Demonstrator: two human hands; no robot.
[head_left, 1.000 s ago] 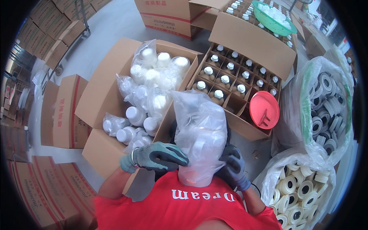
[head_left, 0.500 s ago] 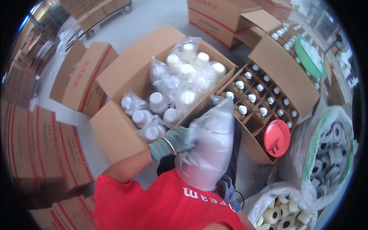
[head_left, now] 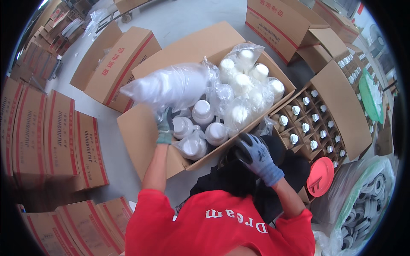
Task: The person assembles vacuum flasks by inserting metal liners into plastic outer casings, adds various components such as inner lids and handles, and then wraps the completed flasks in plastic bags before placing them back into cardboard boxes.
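Note:
My left hand (head_left: 165, 128), in a green glove, is at the left side of an open cardboard box (head_left: 139, 138). Its fingers are closed at the lower edge of a large white bottle in a clear plastic bag (head_left: 173, 85). This bagged bottle lies tilted over the box's left part and is slightly blurred. Inside the box stand several white bottles (head_left: 202, 112), some bare, others wrapped in clear bags. Over my lap, my right hand (head_left: 258, 160), in a blue-grey glove with dark fingers, holds nothing, its fingers loosely bent and apart.
To the right, a divided carton (head_left: 294, 158) holds several silver-topped bottles, with a red round lid (head_left: 320, 176) at its near corner. A clear sack of grey rings (head_left: 363, 209) stands beyond it. Closed cartons (head_left: 61, 132) line the left; a green basin (head_left: 370, 96) sits at far right.
The bagged bottle has gone from my lap to the box's left part, with my left hand following. My right hand, mostly hidden before, now shows above my lap. The view has shifted.

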